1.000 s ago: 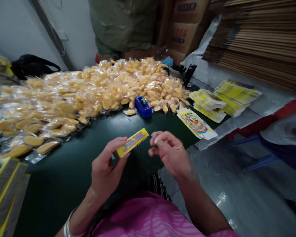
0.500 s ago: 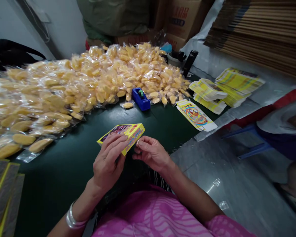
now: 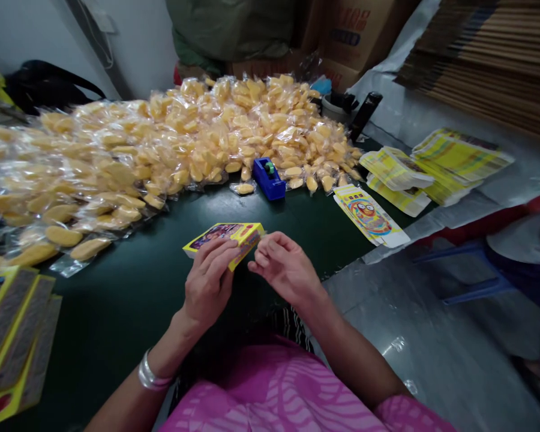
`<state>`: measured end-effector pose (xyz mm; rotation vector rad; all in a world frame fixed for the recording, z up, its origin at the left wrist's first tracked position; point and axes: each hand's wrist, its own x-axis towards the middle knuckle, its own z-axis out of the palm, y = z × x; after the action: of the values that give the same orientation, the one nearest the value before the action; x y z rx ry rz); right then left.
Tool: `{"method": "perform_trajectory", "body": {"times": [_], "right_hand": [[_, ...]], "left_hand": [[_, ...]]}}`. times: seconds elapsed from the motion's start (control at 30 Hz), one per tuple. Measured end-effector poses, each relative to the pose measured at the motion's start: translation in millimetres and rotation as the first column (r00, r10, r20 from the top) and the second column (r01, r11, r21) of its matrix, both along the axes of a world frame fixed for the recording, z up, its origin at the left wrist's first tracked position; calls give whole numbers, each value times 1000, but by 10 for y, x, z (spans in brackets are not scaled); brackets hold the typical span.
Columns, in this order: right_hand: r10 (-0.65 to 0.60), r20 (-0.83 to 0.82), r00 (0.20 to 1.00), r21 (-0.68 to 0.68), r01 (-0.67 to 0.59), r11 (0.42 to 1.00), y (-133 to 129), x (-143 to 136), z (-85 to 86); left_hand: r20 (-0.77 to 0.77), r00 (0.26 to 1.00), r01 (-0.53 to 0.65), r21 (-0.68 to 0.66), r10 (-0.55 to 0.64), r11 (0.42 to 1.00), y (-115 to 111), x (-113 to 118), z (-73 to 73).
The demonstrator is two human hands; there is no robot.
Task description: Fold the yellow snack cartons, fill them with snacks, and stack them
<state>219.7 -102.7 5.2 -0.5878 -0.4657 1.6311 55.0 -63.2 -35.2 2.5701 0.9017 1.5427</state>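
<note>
My left hand [image 3: 208, 287] is closed around a small yellow printed box [image 3: 221, 232], its fingers lying over the top face. The box is held tilted just above the dark green table [image 3: 130, 312]. At the box's right end, my right hand [image 3: 291, 268] has its thumb and forefinger pinched together; whatever they hold is too small to make out. Beyond the box stands a blue tape dispenser [image 3: 270, 180] with a green core. A flat yellow carton [image 3: 366, 215] with a cartoon face lies to the right.
A wide heap of yellow pieces in clear wrappers [image 3: 198, 138] covers the table's far side. Yellow boxes [image 3: 15, 342] stand at the near left. Stacked flat cartons [image 3: 459, 162] lie at the right. A blue stool [image 3: 472, 288] is beyond the table's right edge.
My right hand has lifted slightly at the box's end, its fingers now higher beside the corner. The box is tilted a little differently. The whole view has shifted, with the table's things appearing further right.
</note>
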Motion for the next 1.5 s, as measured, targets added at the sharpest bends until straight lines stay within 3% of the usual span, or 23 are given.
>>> {"method": "perform_trajectory", "body": {"times": [0.13, 0.23, 0.53, 0.7, 0.83, 0.93, 1.17, 1.33, 1.43, 1.5], "right_hand": [[6, 38, 999, -159, 0, 987, 117, -54, -338], [10, 55, 998, -187, 1, 982, 141, -78, -460], [48, 50, 998, -217, -36, 975, 204, -133, -472], [66, 4, 998, -176, -64, 982, 243, -257, -460], [7, -27, 1000, -94, -9, 996, 272, -384, -422], [-66, 4, 998, -68, 66, 996, 275, -486, -420], [-139, 128, 982, -94, 152, 984, 243, -634, -414], [-132, 128, 983, -76, 142, 987, 260, -658, -427], [-170, 267, 949, 13, 172, 985, 282, -617, -458], [-214, 424, 880, 56, 210, 976, 284, -543, -468]], "left_hand": [[-9, 1000, 5, 8, -5, 1000, -48, 1, -5], [-15, 1000, 15, 8, -15, 1000, -50, -16, -24], [34, 997, 69, -25, -68, 997, -48, -35, -28], [191, 979, 103, -175, -69, 979, -99, -68, 18], [424, 905, 154, -423, 45, 893, -175, -118, 101], [533, 833, 188, -525, 148, 830, -240, -133, 173], [604, 760, 172, -546, 242, 820, -324, -100, 258], [575, 770, 109, -545, 276, 831, -365, -114, 271], [563, 780, 103, -545, 272, 832, -396, -164, 314], [569, 780, 117, -542, 261, 833, -421, -208, 343]]}}
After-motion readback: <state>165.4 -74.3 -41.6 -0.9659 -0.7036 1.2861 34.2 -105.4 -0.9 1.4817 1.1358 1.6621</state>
